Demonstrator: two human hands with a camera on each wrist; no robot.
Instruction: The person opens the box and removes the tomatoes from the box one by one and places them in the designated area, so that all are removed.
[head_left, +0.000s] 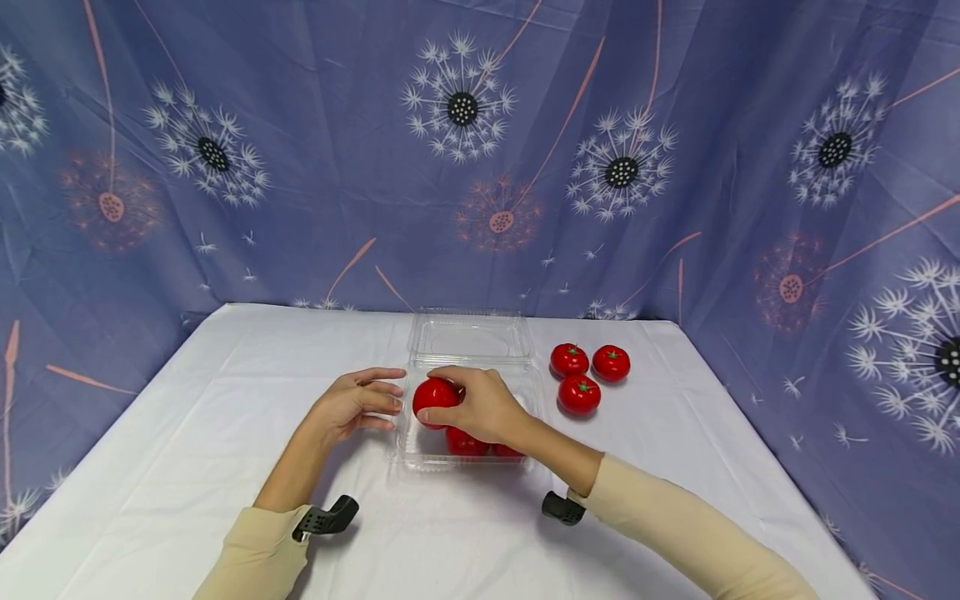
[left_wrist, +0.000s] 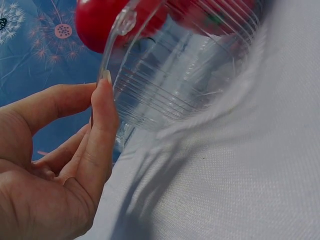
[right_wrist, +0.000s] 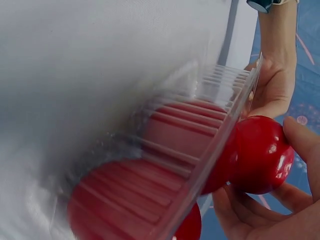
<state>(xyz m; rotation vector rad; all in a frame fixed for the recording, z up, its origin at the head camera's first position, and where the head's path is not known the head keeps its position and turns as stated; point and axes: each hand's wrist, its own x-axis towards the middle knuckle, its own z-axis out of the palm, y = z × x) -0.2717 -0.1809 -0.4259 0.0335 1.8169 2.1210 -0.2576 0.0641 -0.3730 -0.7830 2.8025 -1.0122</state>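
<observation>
Head view: the right hand [head_left: 483, 406] grips a tomato [head_left: 435, 395] with curled fingers and holds it over the left part of the clear box [head_left: 420, 454], whose lid [head_left: 470, 335] lies flat open behind it. Two more tomatoes [head_left: 465, 442] already sit inside. The left hand [head_left: 352, 404] rests at the box's left wall, fingers nearly straight and holding nothing. Three spare tomatoes [head_left: 579, 393] lie just right of the box on the white table [head_left: 187, 417].

Left wrist view: the fingertips [left_wrist: 104, 90] touch the ribbed box [left_wrist: 165, 95] wall at its rim, steadying it; the fingers are relaxed, not clasping. Part of a tomato [left_wrist: 97, 25] shows above.

Right wrist view: fingers curl round the tomato [right_wrist: 257, 155] at the box [right_wrist: 200, 145] rim, with the two packed ones seen through the wall.

Judged step: loading the box, third tomato about to go in. The next move seems to call for lowering it into the free space beside the others, then letting go without knocking the thin wall
</observation>
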